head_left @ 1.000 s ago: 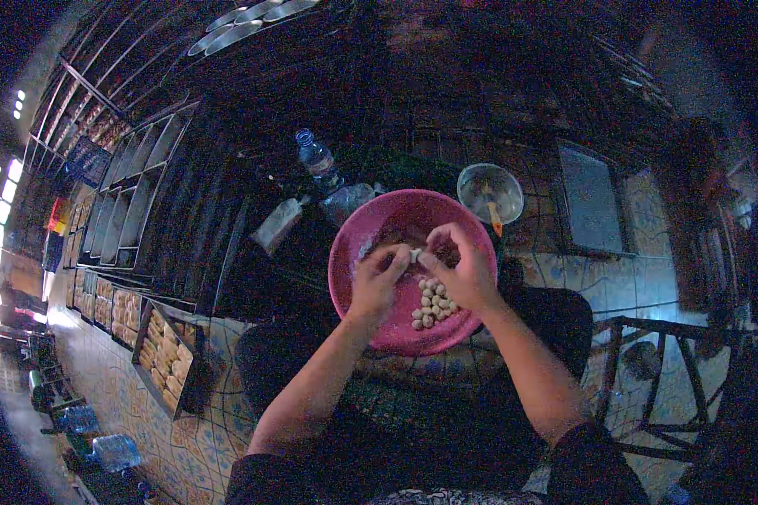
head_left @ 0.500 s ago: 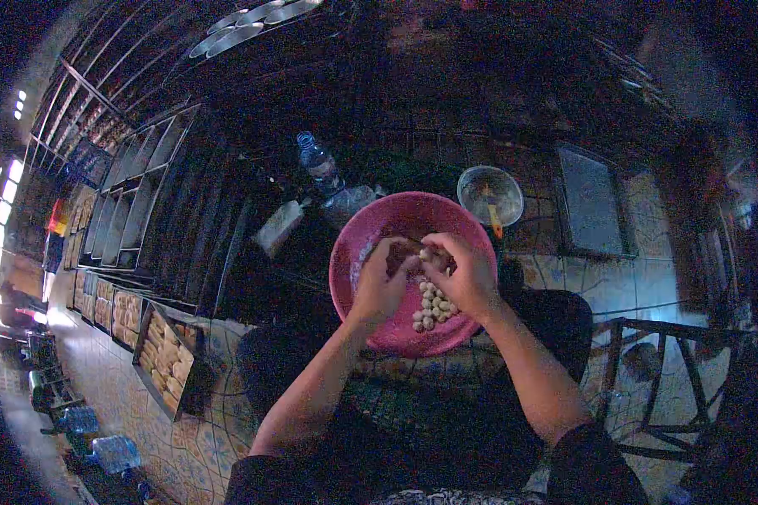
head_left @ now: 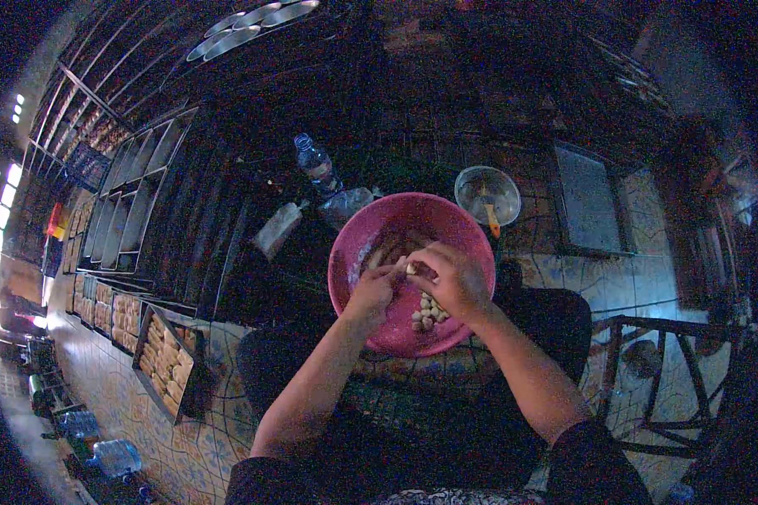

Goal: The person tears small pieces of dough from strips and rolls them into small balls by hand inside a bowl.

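A pink plastic basin point(head_left: 343, 286) stands in front of me, and both hands are over it. In its near right part lies a pile of small pale balls point(head_left: 429, 315) that look like dough. My right hand point(head_left: 453, 279) is closed, its fingertips pinching a small pale ball point(head_left: 411, 268). Close against it is my left hand point(head_left: 374, 291), its fingers drawn together and touching at the right fingertips; whether it also grips a piece is too blurred to tell. White powder point(head_left: 364, 252) clings to the basin's left inner wall. My hands hide part of the basin's bottom.
Behind the basin are a plastic bottle point(head_left: 315, 162), a clear bag point(head_left: 278, 229) and a metal bowl point(head_left: 472, 187) with a yellow-handled brush point(head_left: 492, 220). Trays of bread-like pieces point(head_left: 165, 360) line the left floor. A metal frame point(head_left: 653, 379) stands at right.
My hands have come closer together over the basin. The left fingers have straightened toward the right fingertips, and the right hand has shifted left, covering part of the pile.
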The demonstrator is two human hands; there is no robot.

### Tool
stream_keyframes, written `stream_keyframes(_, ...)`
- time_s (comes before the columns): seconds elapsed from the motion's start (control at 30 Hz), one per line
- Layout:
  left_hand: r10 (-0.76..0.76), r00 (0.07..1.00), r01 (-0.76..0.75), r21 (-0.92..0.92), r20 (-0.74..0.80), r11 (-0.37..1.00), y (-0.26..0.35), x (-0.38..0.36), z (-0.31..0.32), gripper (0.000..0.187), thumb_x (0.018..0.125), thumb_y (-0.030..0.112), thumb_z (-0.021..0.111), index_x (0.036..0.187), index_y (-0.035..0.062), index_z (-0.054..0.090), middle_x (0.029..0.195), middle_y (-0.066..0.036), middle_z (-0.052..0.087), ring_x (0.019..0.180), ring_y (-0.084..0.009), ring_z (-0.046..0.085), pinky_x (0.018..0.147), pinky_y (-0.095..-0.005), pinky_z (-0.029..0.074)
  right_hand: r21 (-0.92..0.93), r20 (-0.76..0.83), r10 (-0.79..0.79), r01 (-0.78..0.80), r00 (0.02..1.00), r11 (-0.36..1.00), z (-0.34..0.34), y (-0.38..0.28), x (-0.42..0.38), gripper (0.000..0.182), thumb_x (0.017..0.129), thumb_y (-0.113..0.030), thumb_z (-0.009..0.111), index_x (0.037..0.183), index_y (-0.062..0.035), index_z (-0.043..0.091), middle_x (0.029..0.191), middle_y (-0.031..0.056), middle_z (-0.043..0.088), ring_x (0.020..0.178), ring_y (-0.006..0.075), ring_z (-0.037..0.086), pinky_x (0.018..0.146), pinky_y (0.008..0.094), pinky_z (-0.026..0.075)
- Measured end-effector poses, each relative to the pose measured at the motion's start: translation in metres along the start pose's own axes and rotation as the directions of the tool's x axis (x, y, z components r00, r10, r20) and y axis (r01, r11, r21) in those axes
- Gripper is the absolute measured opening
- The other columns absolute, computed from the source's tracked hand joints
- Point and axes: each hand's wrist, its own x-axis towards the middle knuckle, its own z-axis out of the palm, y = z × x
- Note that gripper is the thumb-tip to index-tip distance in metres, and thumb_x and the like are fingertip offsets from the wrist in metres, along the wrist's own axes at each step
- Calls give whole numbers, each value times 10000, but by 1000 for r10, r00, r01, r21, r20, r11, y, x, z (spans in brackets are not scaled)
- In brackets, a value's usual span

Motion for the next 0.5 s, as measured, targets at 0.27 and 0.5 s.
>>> stream_keyframes(0.27,-202,978,208,-184,49,961,8,2,-4,356,1047,262,557,1275,3,643,1284,-92,640,1146,-180,622,993,-353,518,159,118,242,-259,963,953,3,-5,2,271,817,-108,786,1079,-93,716,1041,94,715,929,249,700,776,341,544)
stream_keyframes(0.5,-148,988,152,-213,35,965,-4,7,-13,300,1042,328,546,1213,97,633,1107,-71,677,1027,-209,636,921,-397,525,366,92,243,-260,966,893,11,4,1,232,902,-134,738,1113,-39,721,1024,77,730,959,179,684,839,301,519)
